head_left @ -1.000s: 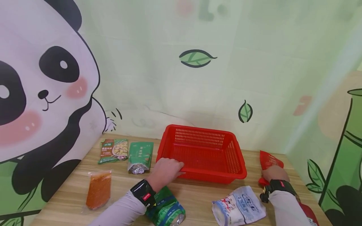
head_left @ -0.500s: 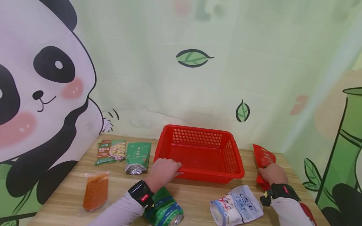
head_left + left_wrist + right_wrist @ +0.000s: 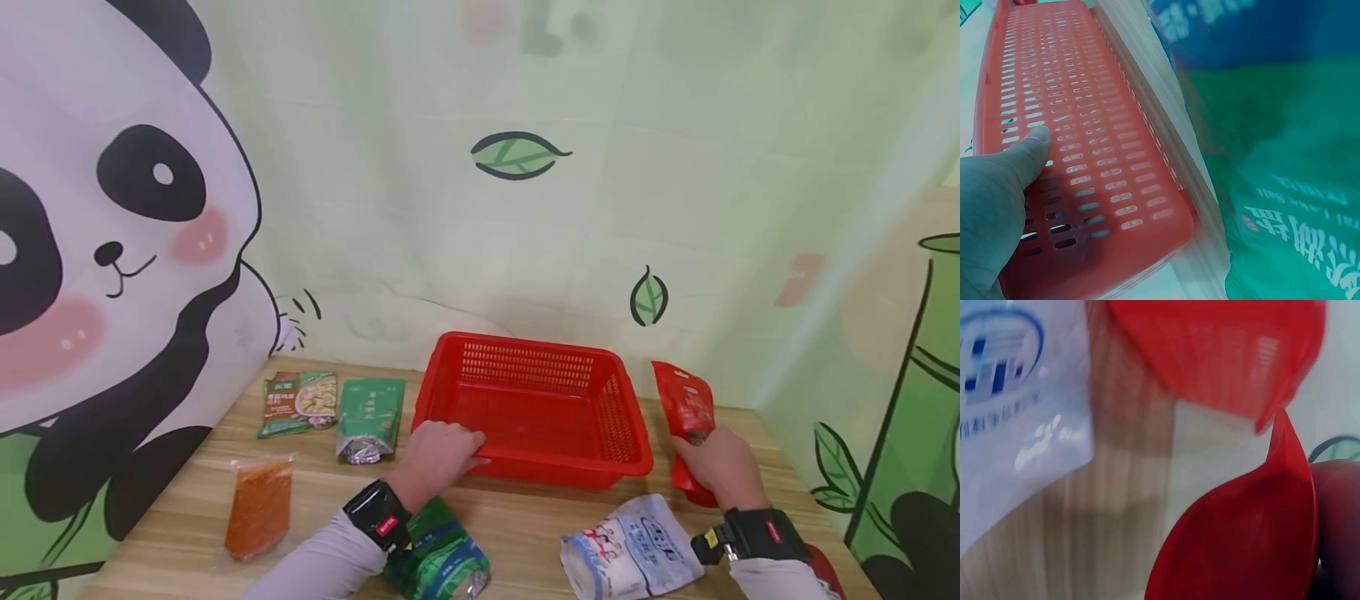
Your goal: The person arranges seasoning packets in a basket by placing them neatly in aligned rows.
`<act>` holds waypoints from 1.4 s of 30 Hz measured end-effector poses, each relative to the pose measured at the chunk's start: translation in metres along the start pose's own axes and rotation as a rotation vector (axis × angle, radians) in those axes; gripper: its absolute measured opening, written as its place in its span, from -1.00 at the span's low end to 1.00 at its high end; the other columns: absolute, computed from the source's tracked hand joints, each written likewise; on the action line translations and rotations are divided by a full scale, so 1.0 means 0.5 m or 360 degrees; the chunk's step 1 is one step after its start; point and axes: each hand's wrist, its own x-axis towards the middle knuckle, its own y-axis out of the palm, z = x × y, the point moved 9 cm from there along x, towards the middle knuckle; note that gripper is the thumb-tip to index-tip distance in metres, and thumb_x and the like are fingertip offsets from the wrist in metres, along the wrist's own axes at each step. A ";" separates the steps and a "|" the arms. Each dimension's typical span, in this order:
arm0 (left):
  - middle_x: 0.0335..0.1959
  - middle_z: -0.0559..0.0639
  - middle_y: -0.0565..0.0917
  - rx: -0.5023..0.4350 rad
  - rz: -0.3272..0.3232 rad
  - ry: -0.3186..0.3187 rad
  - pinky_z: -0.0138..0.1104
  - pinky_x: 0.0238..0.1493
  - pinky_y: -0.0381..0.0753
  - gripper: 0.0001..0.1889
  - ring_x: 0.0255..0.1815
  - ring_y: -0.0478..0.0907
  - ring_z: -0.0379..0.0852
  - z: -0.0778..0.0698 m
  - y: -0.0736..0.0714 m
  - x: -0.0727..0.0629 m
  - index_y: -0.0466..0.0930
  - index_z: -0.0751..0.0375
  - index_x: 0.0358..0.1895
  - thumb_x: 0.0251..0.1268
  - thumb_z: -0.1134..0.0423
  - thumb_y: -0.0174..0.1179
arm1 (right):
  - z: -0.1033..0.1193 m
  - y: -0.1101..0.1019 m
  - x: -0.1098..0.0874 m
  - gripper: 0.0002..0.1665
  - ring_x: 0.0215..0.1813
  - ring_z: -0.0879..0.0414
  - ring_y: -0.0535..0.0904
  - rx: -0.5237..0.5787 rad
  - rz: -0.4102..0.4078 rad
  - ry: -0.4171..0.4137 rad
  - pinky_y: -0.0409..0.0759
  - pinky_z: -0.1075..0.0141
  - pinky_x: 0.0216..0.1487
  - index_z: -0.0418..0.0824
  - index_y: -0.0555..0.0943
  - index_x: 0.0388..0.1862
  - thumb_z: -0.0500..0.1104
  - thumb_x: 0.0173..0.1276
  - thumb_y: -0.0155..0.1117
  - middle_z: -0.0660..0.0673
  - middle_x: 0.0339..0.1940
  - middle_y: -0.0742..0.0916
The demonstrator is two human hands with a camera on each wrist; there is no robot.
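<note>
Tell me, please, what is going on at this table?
A person is handling a red packet with the right grip, holding it just to the right of a red basket. The left grip holds the basket's near rim. The packet is outside the basket; a white-and-blue bag and an orange packet lie on the wooden table, also outside it.
</note>
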 end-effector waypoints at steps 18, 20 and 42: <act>-0.53 -0.16 0.73 0.0036 -0.0013 0.0005 -0.44 -0.48 0.52 -0.70 -0.61 0.48 -0.23 -0.003 0.000 0.000 0.71 -0.02 -0.22 0.22 -0.14 0.42 | 0.115 -0.047 -0.106 -0.26 -0.40 -0.01 0.59 0.0112 0.0036 -0.0199 0.61 0.26 -0.43 -0.42 0.42 0.03 0.22 0.33 0.36 -0.26 -0.33 0.70; -0.52 -0.17 0.74 0.0026 -0.0019 0.0008 -0.45 -0.47 0.52 -0.70 -0.61 0.48 -0.23 -0.003 -0.001 -0.001 0.72 -0.03 -0.21 0.22 -0.14 0.42 | 0.124 -0.046 -0.116 -0.26 -0.40 0.00 0.61 0.0141 0.0055 -0.0207 0.63 0.27 -0.43 -0.41 0.42 0.05 0.20 0.32 0.37 -0.26 -0.30 0.71; -0.53 -0.18 0.74 -0.0020 -0.0071 0.0012 -0.46 -0.48 0.51 -0.70 -0.62 0.48 -0.25 -0.001 -0.002 -0.004 0.71 -0.03 -0.23 0.21 -0.15 0.43 | 0.206 -0.016 -0.171 -0.22 -0.41 0.06 0.62 0.0192 0.0089 -0.0310 0.70 0.27 -0.38 -0.33 0.41 0.08 0.21 0.23 0.48 -0.19 -0.24 0.72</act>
